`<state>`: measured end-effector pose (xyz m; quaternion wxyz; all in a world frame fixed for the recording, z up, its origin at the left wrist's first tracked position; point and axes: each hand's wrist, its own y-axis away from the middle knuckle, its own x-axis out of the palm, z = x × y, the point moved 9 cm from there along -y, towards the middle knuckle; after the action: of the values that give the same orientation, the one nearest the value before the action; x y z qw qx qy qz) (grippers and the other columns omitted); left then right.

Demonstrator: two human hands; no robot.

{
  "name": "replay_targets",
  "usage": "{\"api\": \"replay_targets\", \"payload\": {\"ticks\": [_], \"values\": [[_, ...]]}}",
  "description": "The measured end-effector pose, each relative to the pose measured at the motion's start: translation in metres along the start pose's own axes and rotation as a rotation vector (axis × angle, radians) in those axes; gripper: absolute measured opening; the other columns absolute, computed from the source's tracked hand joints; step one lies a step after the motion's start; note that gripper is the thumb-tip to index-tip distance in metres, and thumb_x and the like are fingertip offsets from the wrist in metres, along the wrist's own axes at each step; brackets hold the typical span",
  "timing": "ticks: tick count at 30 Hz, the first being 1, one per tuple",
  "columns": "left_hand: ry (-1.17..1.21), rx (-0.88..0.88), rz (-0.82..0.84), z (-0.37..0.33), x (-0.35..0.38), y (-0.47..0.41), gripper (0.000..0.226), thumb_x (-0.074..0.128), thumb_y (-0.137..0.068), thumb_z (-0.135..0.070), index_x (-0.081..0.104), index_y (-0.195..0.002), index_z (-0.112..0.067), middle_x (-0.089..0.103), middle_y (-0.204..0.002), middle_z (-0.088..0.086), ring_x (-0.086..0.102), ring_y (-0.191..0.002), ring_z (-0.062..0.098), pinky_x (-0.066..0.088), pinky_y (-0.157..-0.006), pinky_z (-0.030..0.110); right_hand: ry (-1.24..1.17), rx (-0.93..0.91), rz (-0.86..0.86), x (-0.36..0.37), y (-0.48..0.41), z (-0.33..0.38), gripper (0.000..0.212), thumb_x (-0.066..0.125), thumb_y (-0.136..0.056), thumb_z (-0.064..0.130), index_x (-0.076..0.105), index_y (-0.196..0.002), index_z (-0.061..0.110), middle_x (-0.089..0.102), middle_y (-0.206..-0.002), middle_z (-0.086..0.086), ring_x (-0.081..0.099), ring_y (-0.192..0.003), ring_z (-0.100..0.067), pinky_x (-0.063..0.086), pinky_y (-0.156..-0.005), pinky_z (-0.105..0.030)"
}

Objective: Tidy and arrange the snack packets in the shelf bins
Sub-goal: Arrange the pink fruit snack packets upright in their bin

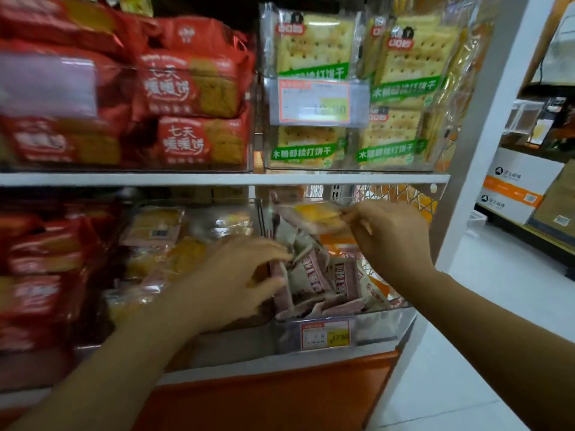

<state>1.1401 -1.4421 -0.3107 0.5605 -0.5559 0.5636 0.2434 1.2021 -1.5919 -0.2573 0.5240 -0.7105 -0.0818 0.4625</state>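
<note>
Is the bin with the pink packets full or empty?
Nearly full: pink-and-white snack packets pile up to the clear plastic bin's front rim.

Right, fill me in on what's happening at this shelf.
A person is tidying the lower right clear plastic bin. The right hand pinches a yellow-filled clear snack packet lifted above the bin, while the left hand reaches into the jumbled pink-and-white packets inside. Those packets lie tilted, not yet lined up.
</note>
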Motion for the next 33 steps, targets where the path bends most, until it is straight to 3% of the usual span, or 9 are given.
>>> {"api": "replay_targets", "payload": {"ticks": [6,9,12,16,19,22,25,30,33], "values": [[0.340,-0.336,-0.442,0.076,-0.034,0.060,0.016,0.053,-0.091,-0.027,0.058,-0.101,-0.038,0.061,-0.100,-0.018,0.059,-0.084,0.003,0.053,-0.075,0.029,0.000,-0.370,-0.058,-0.001,-0.024,0.092,0.015,0.062,-0.081,0.019,0.073,-0.082,0.010,0.073,-0.086,-0.006,0.067,-0.074,-0.024,0.051,-0.064,-0.030],[0.846,-0.560,-0.761,0.117,-0.050,0.087,0.014,0.047,-0.094,-0.020,0.056,-0.091,-0.029,0.067,-0.096,-0.006,0.063,-0.078,0.008,0.052,-0.066,0.026,-0.116,-0.467,-0.055,0.012,-0.031,0.131,0.012,0.063,-0.085,0.016,0.071,-0.080,0.008,0.073,-0.090,-0.008,0.068,-0.079,-0.025,0.055,-0.066,-0.035],[1.337,-0.684,-0.802,0.139,-0.043,0.093,0.011,0.051,-0.084,-0.037,0.058,-0.085,-0.029,0.070,-0.090,-0.003,0.064,-0.067,0.007,0.050,-0.056,0.024,-0.139,-0.575,0.013,0.044,-0.032,0.171,0.008,0.065,-0.085,0.012,0.069,-0.080,0.008,0.072,-0.088,-0.006,0.067,-0.082,-0.024,0.054,-0.069,-0.034],[0.878,-0.626,-0.573,0.145,-0.044,0.098,0.011,0.058,-0.090,-0.028,0.061,-0.100,-0.029,0.061,-0.109,-0.003,0.060,-0.090,0.006,0.052,-0.072,0.023,-0.233,-0.442,0.207,0.095,-0.048,0.184,0.012,0.058,-0.080,0.013,0.069,-0.082,0.010,0.072,-0.090,-0.007,0.067,-0.090,-0.024,0.055,-0.075,-0.035],[0.505,-0.495,-0.483,0.146,-0.044,0.099,0.033,0.068,-0.081,-0.033,0.058,-0.113,-0.038,0.046,-0.128,-0.008,0.055,-0.110,0.014,0.050,-0.092,0.036,-0.279,-0.214,0.404,0.139,-0.055,0.164,0.028,0.054,-0.077,0.007,0.070,-0.099,0.016,0.066,-0.115,-0.007,0.059,-0.111,-0.027,0.050,-0.091,-0.039],[0.157,-0.494,-0.172,0.142,-0.016,0.091,0.060,0.049,-0.072,-0.071,0.042,-0.129,-0.053,0.022,-0.152,-0.008,0.020,-0.140,0.026,0.022,-0.113,0.048,-0.221,-0.183,0.719,0.174,-0.032,0.147,0.053,0.060,-0.082,0.008,0.052,-0.130,0.030,0.046,-0.142,0.002,0.039,-0.132,-0.020,0.033,-0.109,-0.037],[0.010,-0.577,0.085,0.142,0.014,0.095,0.058,0.044,-0.079,-0.072,0.027,-0.133,-0.061,-0.002,-0.158,-0.008,-0.016,-0.142,0.033,-0.005,-0.111,0.060,-0.183,-0.159,0.959,0.180,-0.006,0.130,0.054,0.053,-0.092,0.024,0.035,-0.142,0.031,0.033,-0.150,0.002,0.025,-0.139,-0.018,0.020,-0.115,-0.033],[-0.103,-0.603,0.030,0.134,0.006,0.087,0.054,0.040,-0.086,-0.066,0.033,-0.136,-0.049,0.005,-0.157,-0.004,-0.015,-0.142,0.030,-0.010,-0.109,0.063,-0.294,-0.164,1.015,0.161,0.002,0.126,0.052,0.048,-0.092,0.021,0.036,-0.141,0.035,0.037,-0.148,0.003,0.030,-0.137,-0.017,0.028,-0.112,-0.039],[-0.156,-0.564,-0.047,0.117,-0.001,0.076,0.051,0.043,-0.088,-0.059,0.033,-0.136,-0.047,0.011,-0.155,-0.006,-0.007,-0.144,0.026,-0.004,-0.112,0.061,-0.369,-0.140,0.948,0.128,-0.004,0.128,0.047,0.048,-0.093,0.015,0.045,-0.136,0.033,0.042,-0.143,0.009,0.039,-0.130,-0.010,0.032,-0.110,-0.027]]}}
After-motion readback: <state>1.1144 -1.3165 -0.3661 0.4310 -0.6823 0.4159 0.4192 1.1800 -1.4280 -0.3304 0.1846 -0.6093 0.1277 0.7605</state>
